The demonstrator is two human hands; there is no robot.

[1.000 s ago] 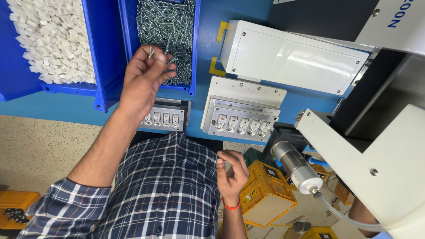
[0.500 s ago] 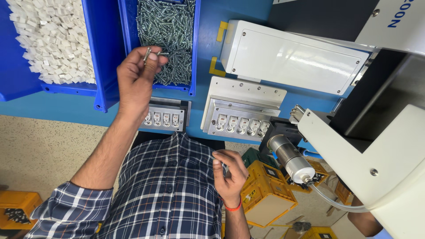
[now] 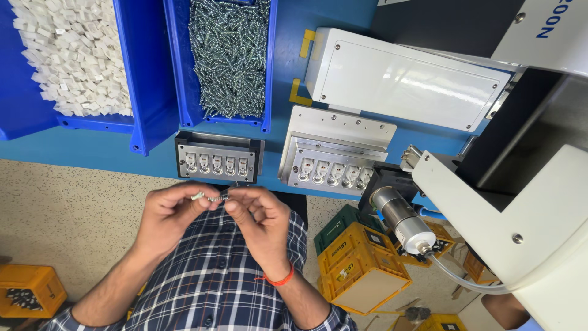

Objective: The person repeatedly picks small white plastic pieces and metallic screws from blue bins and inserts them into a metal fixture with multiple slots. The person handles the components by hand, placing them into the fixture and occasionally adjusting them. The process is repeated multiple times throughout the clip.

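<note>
Blue table [image 3: 86,153] with two bins and metal fixtures; both hands meet just below its edge.
Left hand [image 3: 168,220] and right hand [image 3: 260,224] each pinch small screws [image 3: 208,197] between thumb and fingertips, held between the hands, near the black fixture [image 3: 218,160]. Screws look light, stiff, slippery, easy to drop; best gripped by the shank. Screw bin [image 3: 269,67] well apart.

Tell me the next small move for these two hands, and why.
Probably lift the small silver screw, pinched between left hand and right hand, to the dark five-slot fixture just above: its white inserts sit in a row, and both hands hover right below it.
</note>
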